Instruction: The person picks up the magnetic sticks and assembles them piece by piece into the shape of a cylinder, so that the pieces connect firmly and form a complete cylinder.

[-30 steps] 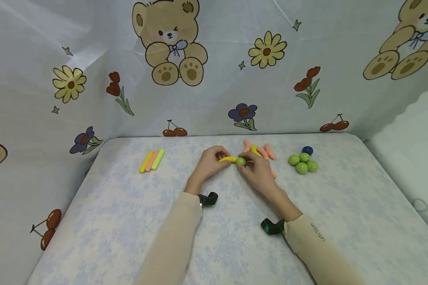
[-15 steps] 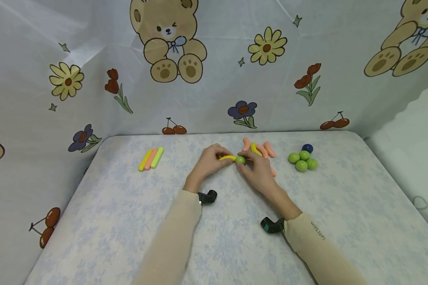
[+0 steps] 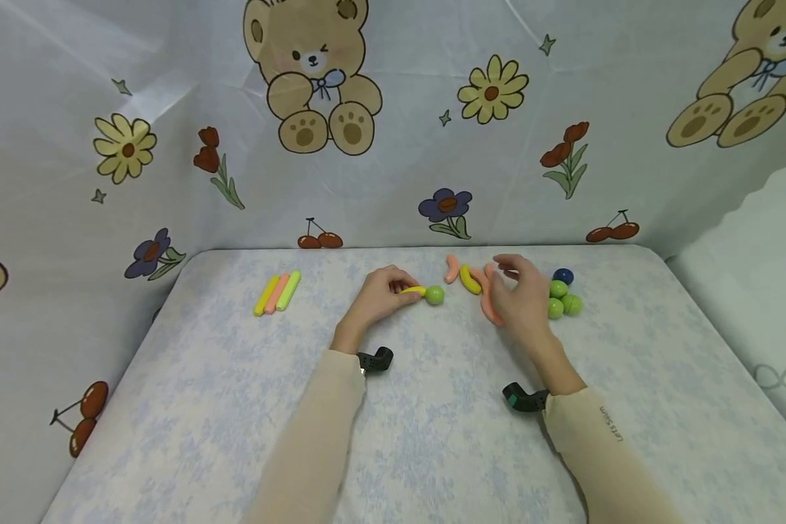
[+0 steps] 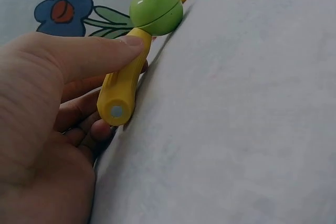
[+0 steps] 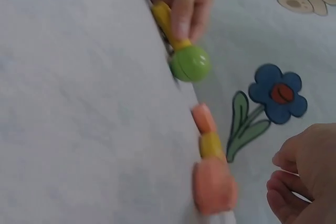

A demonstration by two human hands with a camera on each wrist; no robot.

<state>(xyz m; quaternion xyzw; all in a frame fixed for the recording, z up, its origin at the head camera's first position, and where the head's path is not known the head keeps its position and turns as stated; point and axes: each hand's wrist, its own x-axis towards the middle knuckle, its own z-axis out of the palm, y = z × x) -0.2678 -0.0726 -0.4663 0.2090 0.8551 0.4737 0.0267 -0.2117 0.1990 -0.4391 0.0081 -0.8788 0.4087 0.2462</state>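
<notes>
Between thumb and fingers my left hand (image 3: 381, 297) pinches a curved yellow magnetic rod (image 4: 118, 90), whose near end shows a round metal dot. A glossy green ball (image 4: 156, 11) sits against the rod's far end. My right hand (image 3: 522, 298) holds nothing; its fingers are loosely bent over the right side of the loose curved rods. Those include several orange curved rods (image 3: 487, 302), partly covered by this hand, and another yellow curved rod (image 3: 469, 279).
Several green balls (image 3: 572, 304) and a dark blue ball (image 3: 563, 276) lie right of my right hand, which partly hides the group. Far left, straight yellow (image 3: 266, 295), orange (image 3: 277, 293) and light green (image 3: 289, 290) rods lie side by side. A printed cloth hangs behind the table.
My right hand has let go of the green ball and moved right, over the curved orange rods. The left hand still pinches the yellow rod, the ball staying at its end.
</notes>
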